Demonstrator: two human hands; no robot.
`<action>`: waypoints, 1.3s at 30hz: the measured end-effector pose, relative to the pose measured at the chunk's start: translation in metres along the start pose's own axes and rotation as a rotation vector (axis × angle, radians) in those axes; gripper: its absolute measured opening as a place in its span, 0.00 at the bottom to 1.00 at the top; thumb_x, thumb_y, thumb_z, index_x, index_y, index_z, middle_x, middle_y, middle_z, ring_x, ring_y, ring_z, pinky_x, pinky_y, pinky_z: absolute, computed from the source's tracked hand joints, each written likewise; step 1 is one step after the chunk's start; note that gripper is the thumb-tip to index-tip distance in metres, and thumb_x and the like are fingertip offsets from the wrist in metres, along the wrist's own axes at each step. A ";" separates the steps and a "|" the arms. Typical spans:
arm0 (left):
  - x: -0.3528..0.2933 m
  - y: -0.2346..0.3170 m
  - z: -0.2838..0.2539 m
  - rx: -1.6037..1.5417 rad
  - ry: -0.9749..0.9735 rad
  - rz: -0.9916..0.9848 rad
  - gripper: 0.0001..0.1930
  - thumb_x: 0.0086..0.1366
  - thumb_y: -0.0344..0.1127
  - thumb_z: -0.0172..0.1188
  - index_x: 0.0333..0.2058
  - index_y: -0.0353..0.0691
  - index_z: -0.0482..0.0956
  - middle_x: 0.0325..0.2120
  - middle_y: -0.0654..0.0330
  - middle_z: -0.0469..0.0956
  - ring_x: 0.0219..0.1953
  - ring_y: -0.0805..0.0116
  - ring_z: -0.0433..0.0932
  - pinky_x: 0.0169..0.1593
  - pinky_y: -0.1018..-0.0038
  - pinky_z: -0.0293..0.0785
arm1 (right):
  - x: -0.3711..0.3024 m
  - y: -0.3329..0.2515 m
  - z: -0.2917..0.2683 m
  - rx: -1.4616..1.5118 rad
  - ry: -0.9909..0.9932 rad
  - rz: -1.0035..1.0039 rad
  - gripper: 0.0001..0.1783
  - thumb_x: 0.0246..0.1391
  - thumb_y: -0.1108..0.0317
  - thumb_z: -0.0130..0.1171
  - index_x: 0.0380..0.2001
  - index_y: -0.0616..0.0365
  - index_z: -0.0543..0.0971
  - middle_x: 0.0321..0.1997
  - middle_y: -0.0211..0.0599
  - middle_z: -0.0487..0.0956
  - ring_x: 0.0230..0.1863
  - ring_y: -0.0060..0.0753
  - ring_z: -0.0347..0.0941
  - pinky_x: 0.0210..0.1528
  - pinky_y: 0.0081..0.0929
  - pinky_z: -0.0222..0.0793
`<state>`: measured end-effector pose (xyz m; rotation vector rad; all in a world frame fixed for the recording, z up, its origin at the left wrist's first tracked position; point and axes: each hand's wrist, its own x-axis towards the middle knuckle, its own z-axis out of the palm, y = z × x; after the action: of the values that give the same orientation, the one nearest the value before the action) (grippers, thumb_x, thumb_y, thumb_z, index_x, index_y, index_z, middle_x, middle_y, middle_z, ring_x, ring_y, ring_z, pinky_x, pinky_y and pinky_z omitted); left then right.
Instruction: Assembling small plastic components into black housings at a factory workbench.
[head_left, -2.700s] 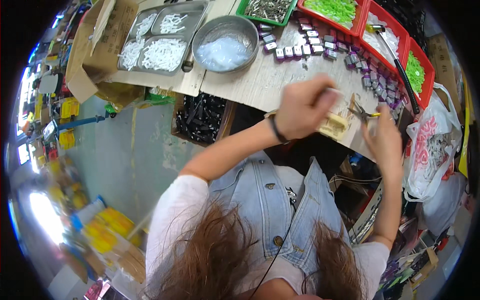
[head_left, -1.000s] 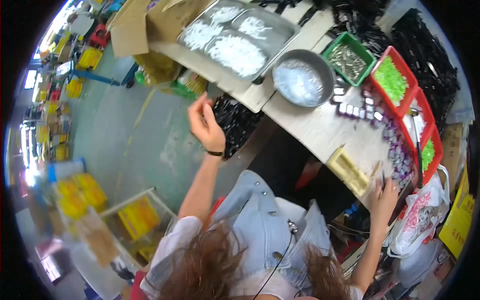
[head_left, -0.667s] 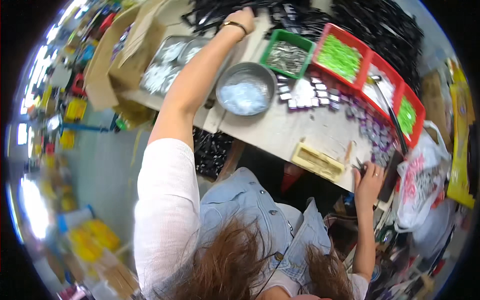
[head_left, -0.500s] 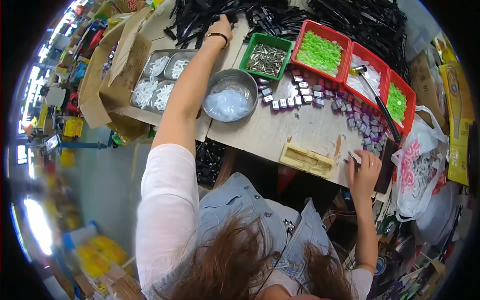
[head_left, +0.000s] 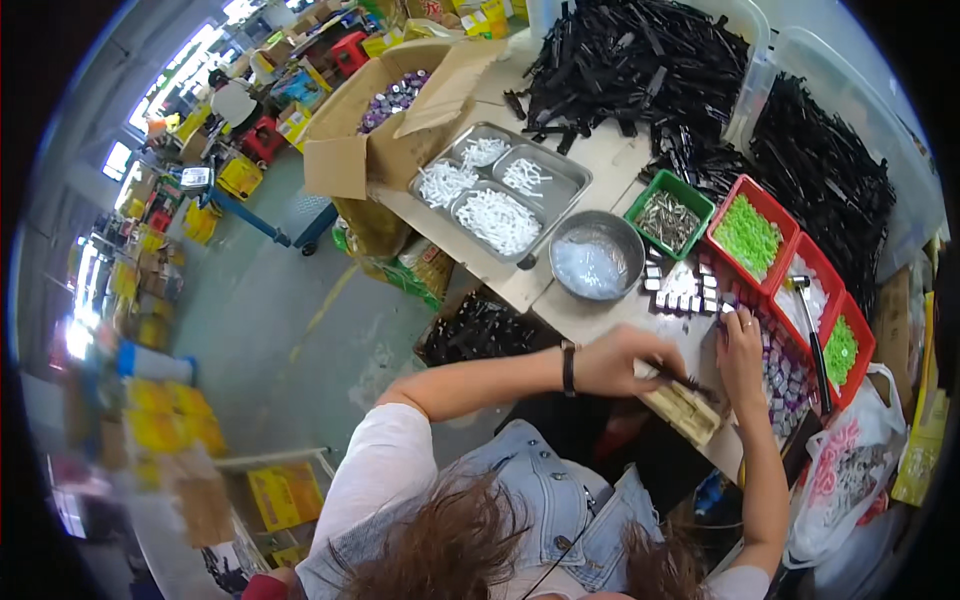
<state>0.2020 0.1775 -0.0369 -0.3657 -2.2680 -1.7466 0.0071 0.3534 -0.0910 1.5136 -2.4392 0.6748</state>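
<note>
My left hand [head_left: 625,362], somewhat blurred, holds a long black plastic part [head_left: 688,381] over the cream-coloured block fixture [head_left: 690,418] at the table's near edge. The far fixture end is hidden behind this hand. My right hand [head_left: 740,358] is to its right, with fingertips bent together among small purple-and-silver caps [head_left: 780,370]. What those fingers grip, if anything, is hidden. Beyond them, more caps stand in rows showing white faces [head_left: 683,302]. A round metal bowl [head_left: 640,262] with a clear bluish, gel-like mass sits left of these rows.
A green tray [head_left: 710,212] holds metal pins. Red trays [head_left: 800,255] contain green and white pieces; a black-handled hammer [head_left: 818,355] lies across them. Black parts [head_left: 640,60] are heaped at the back. A divided metal tray [head_left: 570,185] holds white pieces, beside an open carton [head_left: 335,168].
My left hand has come back from the black heap to the fixture, bringing a black part. My right hand has moved from beside the fixture to the caps. The view has shifted leftward.
</note>
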 end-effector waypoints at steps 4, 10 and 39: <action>-0.012 -0.048 0.029 0.357 -0.120 0.461 0.15 0.51 0.22 0.61 0.40 0.39 0.81 0.41 0.56 0.81 0.44 0.56 0.80 0.46 0.68 0.77 | -0.005 0.018 0.000 0.097 -0.040 0.059 0.17 0.45 0.75 0.59 0.41 0.62 0.71 0.44 0.52 0.71 0.43 0.56 0.69 0.45 0.44 0.66; -0.003 -0.063 0.047 0.519 -0.142 0.379 0.18 0.53 0.25 0.59 0.43 0.47 0.81 0.45 0.62 0.80 0.51 0.62 0.77 0.52 0.69 0.74 | -0.027 0.016 -0.018 0.461 -0.160 0.423 0.12 0.48 0.70 0.60 0.36 0.62 0.80 0.27 0.40 0.81 0.26 0.31 0.77 0.31 0.27 0.71; 0.180 -0.098 -0.104 1.255 -0.400 -0.284 0.09 0.49 0.37 0.62 0.26 0.37 0.83 0.26 0.46 0.81 0.33 0.50 0.81 0.41 0.61 0.77 | -0.048 -0.057 -0.032 0.242 0.007 0.217 0.16 0.45 0.73 0.65 0.41 0.56 0.80 0.37 0.41 0.80 0.38 0.40 0.77 0.43 0.33 0.72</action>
<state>0.0046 0.0601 -0.0367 -0.1058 -3.2409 -0.0322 0.0774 0.3860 -0.0658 1.3288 -2.6193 1.0483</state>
